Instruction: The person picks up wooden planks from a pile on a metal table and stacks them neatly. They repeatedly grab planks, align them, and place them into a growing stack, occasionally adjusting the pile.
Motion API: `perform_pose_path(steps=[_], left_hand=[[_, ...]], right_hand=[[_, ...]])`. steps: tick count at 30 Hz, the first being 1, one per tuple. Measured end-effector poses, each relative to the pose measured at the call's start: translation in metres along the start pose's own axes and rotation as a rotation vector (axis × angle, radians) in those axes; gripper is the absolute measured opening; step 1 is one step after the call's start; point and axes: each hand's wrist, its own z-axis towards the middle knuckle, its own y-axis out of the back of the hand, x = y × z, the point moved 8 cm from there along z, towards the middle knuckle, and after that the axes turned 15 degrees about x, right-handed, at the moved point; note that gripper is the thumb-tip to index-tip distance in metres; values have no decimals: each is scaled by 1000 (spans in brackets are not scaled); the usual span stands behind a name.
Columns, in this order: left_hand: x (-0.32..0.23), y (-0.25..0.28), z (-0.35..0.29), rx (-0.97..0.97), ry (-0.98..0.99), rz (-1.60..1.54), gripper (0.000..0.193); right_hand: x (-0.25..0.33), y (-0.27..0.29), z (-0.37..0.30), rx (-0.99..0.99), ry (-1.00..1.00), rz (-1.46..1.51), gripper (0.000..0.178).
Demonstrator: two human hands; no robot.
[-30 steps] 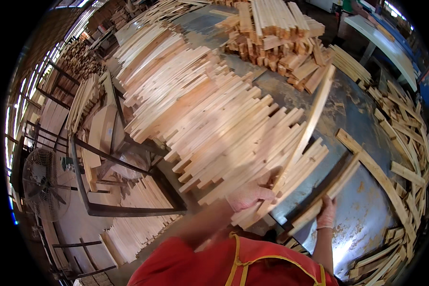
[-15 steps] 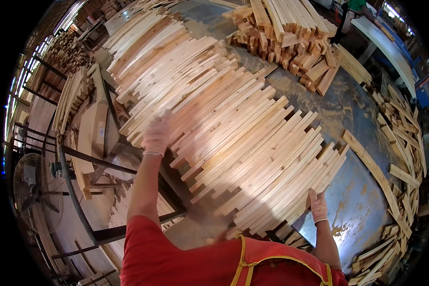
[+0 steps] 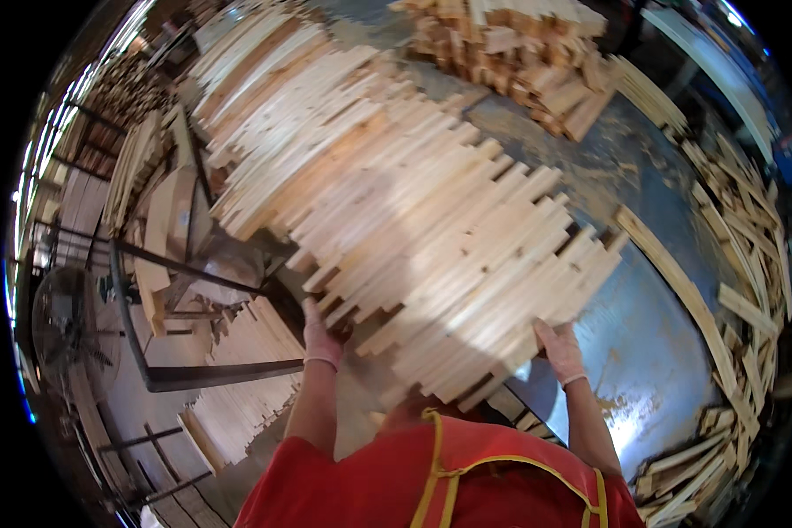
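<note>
A long row of pale wooden strips [image 3: 466,255] lies side by side across the metal table, their ends uneven. My left hand [image 3: 323,341], in a light glove, is at the near-left ends of the strips, thumb raised and apart from the partly hidden fingers. No strip shows in it. My right hand [image 3: 561,354], also gloved, grips the near-right edge of the row, thumb against the outermost strip. Its other fingers are mostly hidden. A shadow falls over the middle of the row.
A pile of wood pieces [image 3: 510,62] stands on the metal table [image 3: 651,308] at the back. One long board [image 3: 678,277] lies to the right, beside heaped offcuts [image 3: 748,238]. At the left are a black metal frame [image 3: 211,377], more strips [image 3: 242,400] and a fan [image 3: 66,326].
My left hand has come down and toward me, from over the row to its near ends. My right hand has shifted slightly left and up along the edge. The view has moved slightly.
</note>
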Motion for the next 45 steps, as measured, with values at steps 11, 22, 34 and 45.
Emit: perform_pose_path(steps=[11,22,34,45], left_hand=[[129,-49,-152,785,4,1753,49],[176,-301,-46,429,74,1797,89],[170,-284,-68,1026,54,1070,77],[3,-473,-289,1426,-635,834,107]], right_hand=[[9,128,3,85,240,-108,99],[37,158,36,16,-22,-438,99],[1,117,-61,-177,28,201,61],[242,185,-259,-616,857,328,56]])
